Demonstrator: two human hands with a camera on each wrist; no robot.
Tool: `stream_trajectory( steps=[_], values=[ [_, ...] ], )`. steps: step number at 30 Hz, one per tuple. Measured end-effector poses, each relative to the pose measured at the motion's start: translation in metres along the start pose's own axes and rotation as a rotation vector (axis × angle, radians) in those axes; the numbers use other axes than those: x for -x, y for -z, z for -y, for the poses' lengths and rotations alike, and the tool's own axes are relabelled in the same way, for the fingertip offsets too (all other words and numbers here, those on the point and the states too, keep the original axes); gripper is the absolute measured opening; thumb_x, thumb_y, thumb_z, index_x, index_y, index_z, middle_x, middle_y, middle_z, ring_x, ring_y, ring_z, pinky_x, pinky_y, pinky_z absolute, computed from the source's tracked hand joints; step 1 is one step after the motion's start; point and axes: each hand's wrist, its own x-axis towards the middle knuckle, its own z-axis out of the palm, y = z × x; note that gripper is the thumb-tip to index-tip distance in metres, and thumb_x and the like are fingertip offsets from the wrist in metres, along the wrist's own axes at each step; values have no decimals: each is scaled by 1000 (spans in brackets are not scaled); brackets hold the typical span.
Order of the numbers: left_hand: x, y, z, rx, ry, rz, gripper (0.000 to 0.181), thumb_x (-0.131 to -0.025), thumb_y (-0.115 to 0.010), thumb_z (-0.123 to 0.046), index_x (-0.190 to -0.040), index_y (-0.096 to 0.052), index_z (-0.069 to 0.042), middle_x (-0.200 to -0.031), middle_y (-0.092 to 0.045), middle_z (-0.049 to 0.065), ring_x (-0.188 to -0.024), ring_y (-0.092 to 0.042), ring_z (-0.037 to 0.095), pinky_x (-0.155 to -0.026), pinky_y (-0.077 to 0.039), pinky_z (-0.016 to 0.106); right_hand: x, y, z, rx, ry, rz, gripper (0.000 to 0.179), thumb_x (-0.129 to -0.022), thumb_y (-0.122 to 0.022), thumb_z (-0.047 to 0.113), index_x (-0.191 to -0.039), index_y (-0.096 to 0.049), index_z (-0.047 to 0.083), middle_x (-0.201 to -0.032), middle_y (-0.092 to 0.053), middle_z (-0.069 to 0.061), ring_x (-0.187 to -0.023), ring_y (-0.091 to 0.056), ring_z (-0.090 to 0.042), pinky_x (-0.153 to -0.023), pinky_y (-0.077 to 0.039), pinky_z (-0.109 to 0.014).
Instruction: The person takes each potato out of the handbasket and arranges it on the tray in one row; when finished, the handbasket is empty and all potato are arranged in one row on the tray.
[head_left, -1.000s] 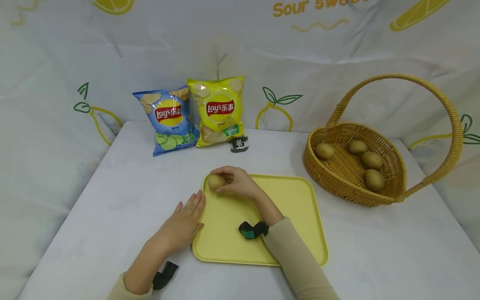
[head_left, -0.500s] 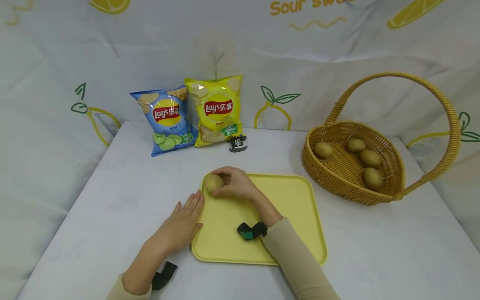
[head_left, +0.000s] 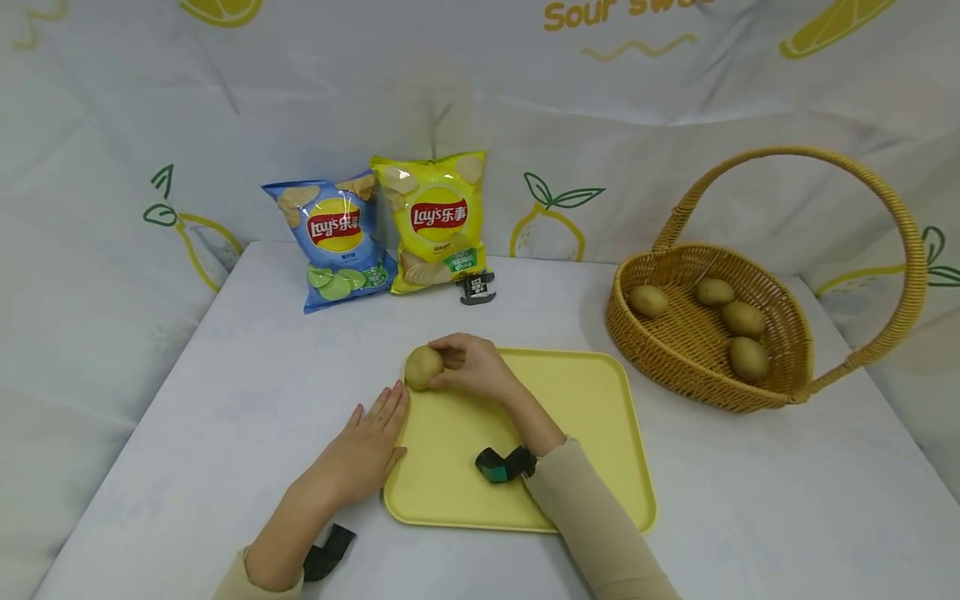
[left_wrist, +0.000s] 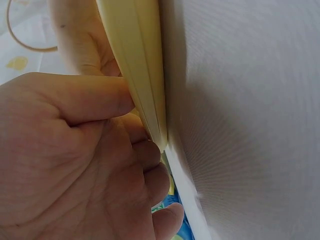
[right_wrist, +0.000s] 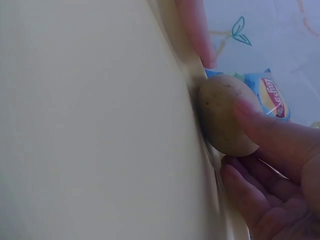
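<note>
My right hand pinches a round tan potato at the far left corner of a yellow tray. In the right wrist view, the thumb lies against one side of the potato, with other fingers under its lower end. My left hand lies along the tray's left edge, fingers extended, fingertips near the potato. The left wrist view shows the left thumb against the outside of the tray's rim, while the tips of the other fingers are partly hidden.
At the right stands a wicker basket with a tall arched handle, holding several potatoes. Blue and yellow chip bags lean upright at the back, a small black item before them. Printed white cloth hangs behind the table.
The potato has shifted slightly left towards the tray's corner, and more of it shows beyond my right fingers. My left hand stays in place along the tray's edge.
</note>
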Motion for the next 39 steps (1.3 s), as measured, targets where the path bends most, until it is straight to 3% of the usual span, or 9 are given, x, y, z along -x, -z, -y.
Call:
stream_trajectory(
  steps=[6,16,24,32,39],
  values=[
    [1,1,-1,4,-1,1,63,-97,-51,-16,-145,-19,11,-154,-12,23,-141,-13,37,-108,-18,59,0,0,0,-10,16,-60,44,-75,-78,2,-116,-63,-4,-117,-63,-16,-106,-62,-25,-86,-50,-25],
    [3,2,-2,12,7,2,63,-97,-51,-15,-145,-19,10,-154,-12,23,-141,-12,37,-108,-17,59,-1,2,-2,-44,26,-52,44,-76,-78,5,-117,-63,-4,-112,-66,-15,-103,-64,-24,-86,-50,-27],
    [1,0,-1,0,1,-7,64,-97,-52,-17,-145,-20,11,-154,-13,24,-141,-14,37,-107,-18,59,1,13,0,-154,-10,-101,40,-81,-74,6,-118,-62,-5,-117,-63,-17,-108,-61,-25,-87,-50,-31],
    [1,0,-1,6,-15,-14,63,-97,-51,-15,-145,-20,11,-153,-13,25,-140,-14,38,-107,-18,60,11,45,7,-280,-11,-166,35,-86,-66,-1,-119,-60,-6,-122,-58,-25,-109,-59,-36,-86,-51,-32],
    [1,0,-1,-3,-17,-11,63,-97,-51,-16,-145,-20,11,-153,-13,25,-141,-14,38,-107,-18,59,27,85,6,-256,44,-261,35,-87,-66,1,-119,-58,-9,-122,-56,-29,-111,-55,-37,-85,-51,-27]
  ],
)
